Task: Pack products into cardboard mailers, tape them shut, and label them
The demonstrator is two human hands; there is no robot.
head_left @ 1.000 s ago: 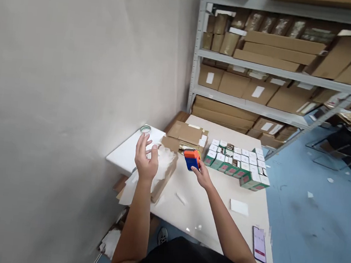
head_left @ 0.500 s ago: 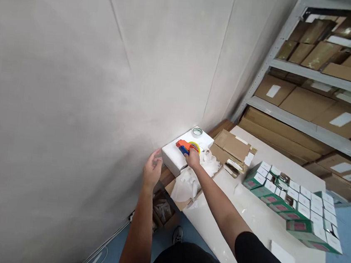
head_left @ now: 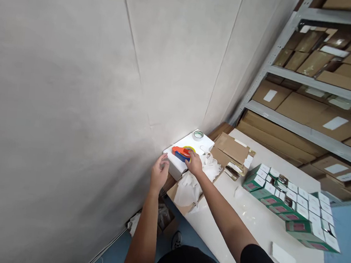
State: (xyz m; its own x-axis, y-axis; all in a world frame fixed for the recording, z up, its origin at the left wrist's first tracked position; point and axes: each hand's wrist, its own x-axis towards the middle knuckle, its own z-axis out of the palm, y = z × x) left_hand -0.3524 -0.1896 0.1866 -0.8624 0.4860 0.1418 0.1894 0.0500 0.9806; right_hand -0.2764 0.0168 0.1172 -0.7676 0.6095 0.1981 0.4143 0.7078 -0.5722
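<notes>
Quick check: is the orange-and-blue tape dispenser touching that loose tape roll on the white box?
Apart. The head view shows a bare strip of the white box between the tape dispenser and the tape roll.

Wall [head_left: 103,99]: pale grey, marked by thin slanting seams, filling the left.
Metal shelving [head_left: 307,133]: at upper right, loaded with brown cartons [head_left: 300,108], several with white labels.
White table [head_left: 244,222]: carries packed rows of green-and-white boxes [head_left: 299,208]; flattened cardboard [head_left: 232,148] lies to their left, a flat white rectangle [head_left: 283,258] nearer the viewer.
Floor [head_left: 346,250]: blue, beyond the table.
</notes>
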